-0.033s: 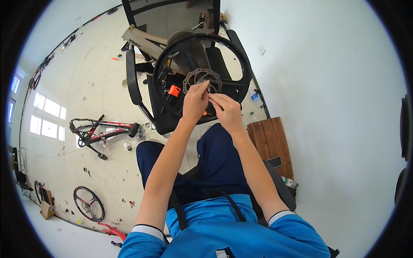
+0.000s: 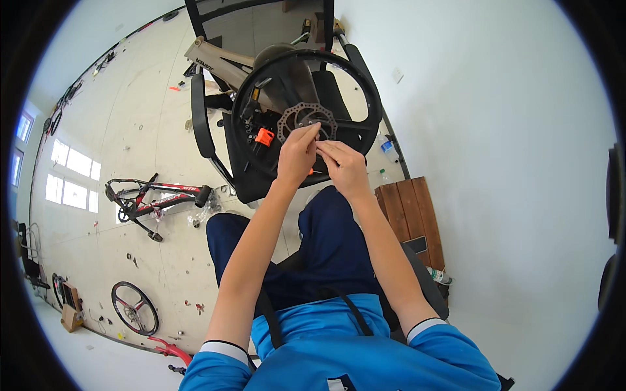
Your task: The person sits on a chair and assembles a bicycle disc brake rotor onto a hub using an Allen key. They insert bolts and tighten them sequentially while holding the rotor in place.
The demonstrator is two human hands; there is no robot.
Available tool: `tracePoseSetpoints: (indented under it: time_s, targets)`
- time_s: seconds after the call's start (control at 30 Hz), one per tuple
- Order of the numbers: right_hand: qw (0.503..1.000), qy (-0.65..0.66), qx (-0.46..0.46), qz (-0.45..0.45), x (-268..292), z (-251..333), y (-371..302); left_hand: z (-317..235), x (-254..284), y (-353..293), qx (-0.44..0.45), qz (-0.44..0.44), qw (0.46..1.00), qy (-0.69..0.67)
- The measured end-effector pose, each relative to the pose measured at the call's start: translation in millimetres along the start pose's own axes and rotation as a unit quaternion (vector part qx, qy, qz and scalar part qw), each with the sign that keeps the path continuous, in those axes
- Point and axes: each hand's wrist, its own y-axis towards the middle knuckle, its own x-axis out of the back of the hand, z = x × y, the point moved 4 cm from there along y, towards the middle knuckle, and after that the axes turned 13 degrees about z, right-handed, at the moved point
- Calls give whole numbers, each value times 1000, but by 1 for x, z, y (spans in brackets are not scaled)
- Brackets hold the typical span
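Observation:
A black bicycle wheel [image 2: 377, 107] lies flat on the seat of a black chair [image 2: 203, 120], with a drilled metal brake disc [image 2: 285, 117] at its hub. Over the near edge of the disc, my left hand [image 2: 298, 156] has its thumb and fingers pinched together. Close beside it, almost touching, my right hand [image 2: 347, 168] is pinched too. Whatever small thing sits between the fingertips is hidden. Left of the disc, a bright orange part [image 2: 264, 137] and several small dark tools or parts show through the wheel's opening.
Behind the wheel, a beige bicycle frame [image 2: 218, 62] leans on the chair. A black and red frame [image 2: 163, 195] and a red-spoked wheel [image 2: 135, 309] lie on the floor at left. At right stand a wooden crate [image 2: 411, 212] and a bottle [image 2: 387, 148], near the white wall [image 2: 495, 163].

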Motion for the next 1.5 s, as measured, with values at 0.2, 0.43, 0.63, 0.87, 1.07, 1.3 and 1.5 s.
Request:
tracePoseSetpoints:
  time_s: [0.2,0.43,0.63,0.87,1.07,1.3,1.5]
  targets:
    - [958,235,-161,-26,-12,2,2,9,0,-8,-31,-11,998,50]
    - [974,146,-131,-116,-21,6,4,11,3,2,-49,-40,996,65]
    - [997,-37,22,-61,-25,8,8,17,8,-5,21,-22,999,33]
    - [997,42,-15,-55,-24,3,6,-48,46,-33,3,-56,998,-17]
    - [993,99,-38,-50,-32,-4,10,-51,55,-27,-100,24,993,55]
    - [986,135,-74,-60,-44,-24,7,-36,54,-23,-39,16,999,-15]
    - [985,62,-85,-134,-61,-37,12,-25,36,-27,147,-99,953,-248]
